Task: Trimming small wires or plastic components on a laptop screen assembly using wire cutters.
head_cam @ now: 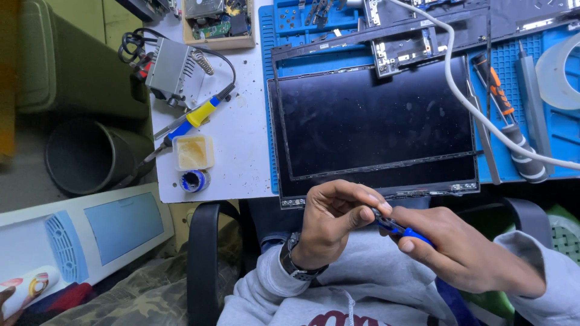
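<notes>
Below the laptop screen panel, the right hand gripped a blue-handled tool while the left hand pinched its tip.

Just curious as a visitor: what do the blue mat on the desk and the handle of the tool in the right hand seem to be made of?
Blue mat: probably matte silicone or rubber, judging by its moulded grid and trays. Tool in the right hand: glossy blue handle, likely plastic or rubber-coated; the dark tip looks metal.
</notes>
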